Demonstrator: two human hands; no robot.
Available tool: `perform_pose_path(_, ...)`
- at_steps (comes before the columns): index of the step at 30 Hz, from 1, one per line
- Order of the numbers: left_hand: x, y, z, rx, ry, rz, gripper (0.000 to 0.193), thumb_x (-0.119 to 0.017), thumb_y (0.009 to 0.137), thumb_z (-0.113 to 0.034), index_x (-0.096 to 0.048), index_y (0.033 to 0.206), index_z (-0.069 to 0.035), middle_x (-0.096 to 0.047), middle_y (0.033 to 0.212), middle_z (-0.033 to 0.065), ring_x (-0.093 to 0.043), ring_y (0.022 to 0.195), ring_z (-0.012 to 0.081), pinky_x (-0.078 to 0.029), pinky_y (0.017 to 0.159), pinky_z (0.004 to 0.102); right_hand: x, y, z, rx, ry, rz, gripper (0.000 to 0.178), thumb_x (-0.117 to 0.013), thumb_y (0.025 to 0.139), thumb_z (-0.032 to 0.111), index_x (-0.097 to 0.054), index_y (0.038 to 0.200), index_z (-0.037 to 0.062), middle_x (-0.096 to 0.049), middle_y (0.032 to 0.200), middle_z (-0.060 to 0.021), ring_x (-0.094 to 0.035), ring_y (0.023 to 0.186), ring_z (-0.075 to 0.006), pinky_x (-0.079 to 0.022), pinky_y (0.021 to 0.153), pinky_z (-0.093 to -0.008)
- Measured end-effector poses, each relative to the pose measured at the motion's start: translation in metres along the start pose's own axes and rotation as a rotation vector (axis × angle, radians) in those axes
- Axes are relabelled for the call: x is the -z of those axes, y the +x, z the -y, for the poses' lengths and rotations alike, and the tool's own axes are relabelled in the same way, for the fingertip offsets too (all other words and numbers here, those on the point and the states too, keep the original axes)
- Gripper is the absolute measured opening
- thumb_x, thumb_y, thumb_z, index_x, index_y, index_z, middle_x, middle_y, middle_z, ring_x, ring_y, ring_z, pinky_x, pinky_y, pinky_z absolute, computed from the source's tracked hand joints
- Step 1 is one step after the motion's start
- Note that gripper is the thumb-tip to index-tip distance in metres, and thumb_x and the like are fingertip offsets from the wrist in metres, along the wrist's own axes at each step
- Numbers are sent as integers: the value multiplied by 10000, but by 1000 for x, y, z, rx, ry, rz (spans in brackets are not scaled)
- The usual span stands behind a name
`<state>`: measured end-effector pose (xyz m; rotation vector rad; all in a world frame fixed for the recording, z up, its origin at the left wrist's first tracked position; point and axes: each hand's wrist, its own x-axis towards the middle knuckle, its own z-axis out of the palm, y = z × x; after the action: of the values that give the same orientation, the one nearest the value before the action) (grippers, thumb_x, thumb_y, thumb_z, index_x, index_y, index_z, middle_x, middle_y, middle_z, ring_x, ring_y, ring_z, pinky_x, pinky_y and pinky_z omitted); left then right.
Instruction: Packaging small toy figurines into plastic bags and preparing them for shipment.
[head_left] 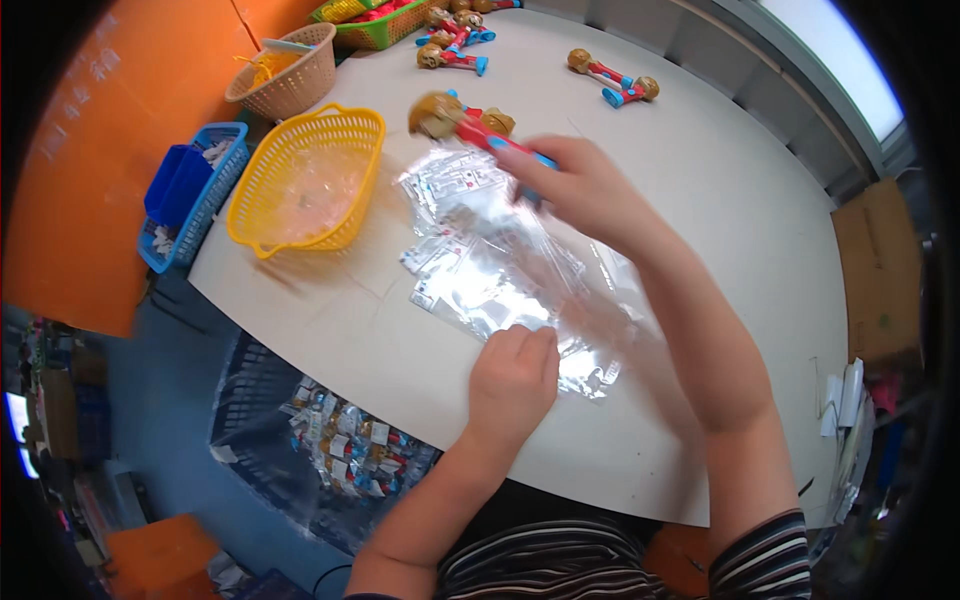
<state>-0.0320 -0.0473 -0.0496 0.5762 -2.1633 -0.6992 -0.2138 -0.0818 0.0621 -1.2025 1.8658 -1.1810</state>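
My right hand [580, 185] is closed around the lower end of a toy figure [465, 125] and holds it above the table. The toy has a round golden-brown head and a red and blue stick-like body, and is blurred by motion. Below it lies a spread pile of clear plastic bags [490, 290] with printed labels, shiny under the light. At the pile's near edge, my left hand [512, 385] is curled with its fingertips on the clear plastic. Another such toy [497, 121] lies just behind the held one, partly hidden.
More toys [450, 60] lie at the back of the white table [720, 190]. Left stand a yellow basket [370, 150], a beige basket [300, 85] and a blue basket [185, 235]. Below the table's edge, a dark blue crate [235, 400] contains bagged toys. A cardboard box [880, 275] stands right.
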Motion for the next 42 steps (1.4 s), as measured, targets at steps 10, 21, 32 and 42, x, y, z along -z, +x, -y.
perform_pose_path(10,-1,-2,-7,147,-239,25,187,-713,800,24,-690,985,6,-659,790,105,-635,630,172,-505,562,282,26,-207,-50,-231,119,-82,227,-591,995,171,-689,1102,-4,-621,725,0,-496,625,-35,-376,544,-199)
perform_pose_path(21,13,14,-23,-71,-156,51,63,-649,873,-16,-659,928,12,-660,806,115,-633,666,235,-504,611,333,-7,-221,-66,407,-734,-260,256,-740,860,96,-679,1087,-4,-624,748,-115,-583,606,-206,-461,532,-299)
perform_pose_path(32,2,22,-43,53,-272,52,39,-631,899,-44,-634,917,-10,-630,778,103,-590,657,230,-460,622,334,-5,-220,-83,286,-309,-382,256,-663,910,68,-650,1148,-26,-649,819,-146,-611,674,-200,-480,631,-296)
perform_pose_path(42,1,28,-34,93,-337,166,54,-659,888,-58,-670,888,-5,-609,870,107,-605,718,245,-500,667,327,7,-229,-80,673,-940,-368,354,-797,736,81,-703,1078,82,-682,915,-62,-586,669,-216,-493,589,-309)
